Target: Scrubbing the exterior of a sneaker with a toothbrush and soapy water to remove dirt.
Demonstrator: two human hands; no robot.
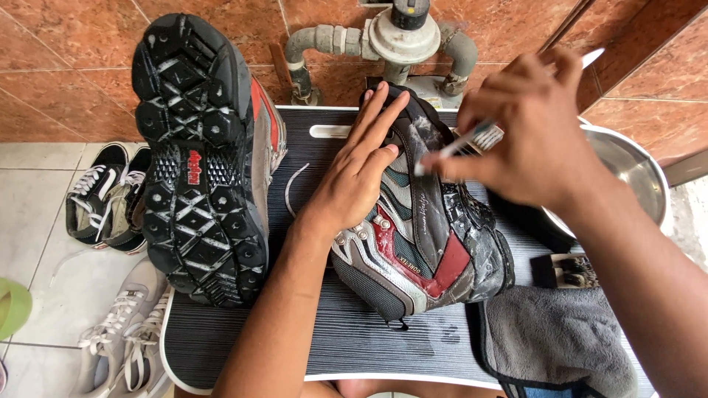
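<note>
Right hand (pixel 535 136) pinched shut round a thin white-handled brush (pixel 472 140); bristle end pressed to upper of grey, teal and maroon hiking boot (pixel 424 236). Brush blurred, so bristles hard to read. Left hand (pixel 361 173) flat, fingers spread and together on nothing, palm bearing down on boot's lace side to steady it.

Boot lies on its side near middle of ribbed black plastic board with white rim (pixel 221 346), toe toward far edge, white soap streaks across heel and ankle. Second matching boot (pixel 203 158) stands at board's left edge, black lugged sole facing up. Grey microfibre cloth (pixel 553 339) bunched at near right corner. Steel basin (pixel 634 177) just off right edge, partly behind right wrist. Loose sneakers on tiled floor to left; grey pipe fitting against far wall.

Risks, as I judge them: soapy upper looks slick, so left palm could slide and let boot roll. Right elbow passes close to basin; a wide stroke might knock it. Upended boot sits near edge and could tip off.
</note>
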